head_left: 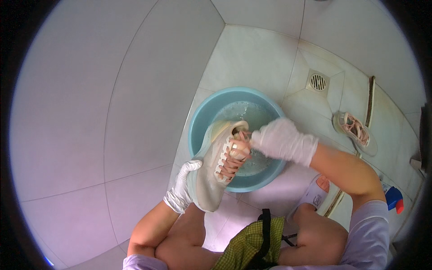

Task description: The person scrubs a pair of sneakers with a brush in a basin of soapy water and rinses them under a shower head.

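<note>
A pale sneaker [209,166] with pinkish-brown shoelaces [231,164] is held tilted over a blue basin [200,105], its toe toward me and its opening away. Soapy water [252,114] with foam lies in the basin. My left hand [182,186], in a thin white glove, grips the sneaker by its sole side near the toe, thumb along the edge. At the top of the lacing my gloved right hand [283,139] is closed, with a loose end of the shoelaces at its fingertips. Its fingers are partly hidden.
A second sneaker [357,135] lies on the tiled floor at the right, near a floor drain [318,82]. Close to my right arm is a blue bottle with a red nozzle [394,199]. A grey tiled wall [148,99] rises on the left.
</note>
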`<state>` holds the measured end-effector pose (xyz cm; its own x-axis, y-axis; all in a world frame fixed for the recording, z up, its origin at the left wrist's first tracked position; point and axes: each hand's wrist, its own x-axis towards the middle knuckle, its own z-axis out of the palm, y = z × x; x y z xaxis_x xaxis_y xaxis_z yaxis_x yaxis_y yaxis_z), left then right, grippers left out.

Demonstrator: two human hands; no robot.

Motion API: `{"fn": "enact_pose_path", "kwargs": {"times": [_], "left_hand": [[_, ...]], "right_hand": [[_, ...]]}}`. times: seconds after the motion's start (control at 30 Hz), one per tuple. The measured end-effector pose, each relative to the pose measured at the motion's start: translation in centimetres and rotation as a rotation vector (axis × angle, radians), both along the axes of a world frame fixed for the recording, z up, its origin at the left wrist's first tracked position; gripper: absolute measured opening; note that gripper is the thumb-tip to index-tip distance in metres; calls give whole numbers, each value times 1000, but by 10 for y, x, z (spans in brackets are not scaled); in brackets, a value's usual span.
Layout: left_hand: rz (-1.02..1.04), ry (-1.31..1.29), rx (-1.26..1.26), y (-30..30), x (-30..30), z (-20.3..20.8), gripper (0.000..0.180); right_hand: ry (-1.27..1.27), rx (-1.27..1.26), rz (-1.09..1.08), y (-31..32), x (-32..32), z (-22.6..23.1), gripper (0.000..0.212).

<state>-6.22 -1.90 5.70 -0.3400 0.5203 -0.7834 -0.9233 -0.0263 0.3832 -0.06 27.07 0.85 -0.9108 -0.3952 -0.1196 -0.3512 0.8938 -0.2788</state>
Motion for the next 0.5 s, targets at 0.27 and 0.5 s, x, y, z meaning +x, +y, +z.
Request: {"fn": "enact_pose_path", "kwargs": {"times": [0.27,0.5], "left_hand": [[11,-21,61,4,5,6,69],[52,51,97,-2,4,7,73]], "right_hand": [[247,-161,-23,-6,4,-20,22],[194,-23,-49,-11,6,-8,24]]}}
